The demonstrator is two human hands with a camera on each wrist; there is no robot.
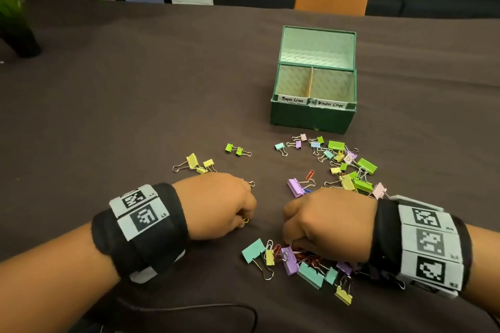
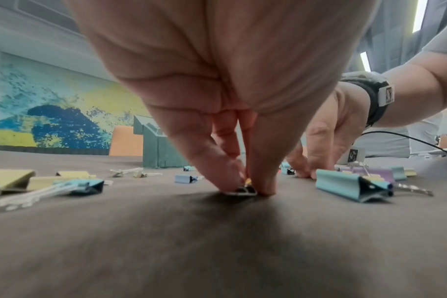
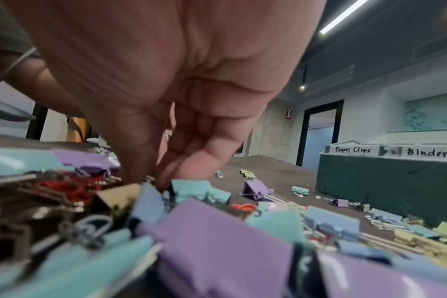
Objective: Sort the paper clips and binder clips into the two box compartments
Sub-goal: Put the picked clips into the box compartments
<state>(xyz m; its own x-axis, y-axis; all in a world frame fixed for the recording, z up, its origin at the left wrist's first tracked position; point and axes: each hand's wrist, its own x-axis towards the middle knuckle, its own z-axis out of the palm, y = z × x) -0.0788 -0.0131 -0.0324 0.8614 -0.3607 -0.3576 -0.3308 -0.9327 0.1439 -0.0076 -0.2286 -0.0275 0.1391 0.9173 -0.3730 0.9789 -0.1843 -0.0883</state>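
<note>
Step in hand: first pick-up, by the look of it; both compartments of the green cardboard box [image 1: 312, 116] seen bare in the head view, lid standing open behind.
Left hand [image 1: 216, 204]: knuckles up, fingertips down on the dark brown tablecloth [image 1: 135, 116], thumb and forefinger pinching a small yellow wire paper clip [image 1: 245, 220]; in the left wrist view fingertips [image 2: 232, 181] closed on a small clip lying flat on the cloth, not yet lifted.
Right hand [image 1: 327, 222]: fingers curled down into the near heap of pastel binder clips and red wire paper clips [image 1: 297, 259]; fingertips [image 3: 166, 177] buried among the clips; cannot tell whether anything is gripped.
Clips: a second heap of green, lilac and yellow binder clips [image 1: 346, 167] just in front of the box; a few yellow binder clips [image 1: 196, 163] beyond the left hand; an orange paper clip [image 1: 310, 175] loose between the heaps.
Box: well apart from both hands, beyond the far heap; left compartment labelled "Paper Clips" [image 1: 292, 99], right one "Binder Clips" [image 1: 330, 104].
Next move calls for: lifting the yellow clip clear of the cloth without letting the thin wire slip, then carrying it forward and right to the left compartment.
Risk: tangled wires in the near heap likely to drag neighbours up together.
</note>
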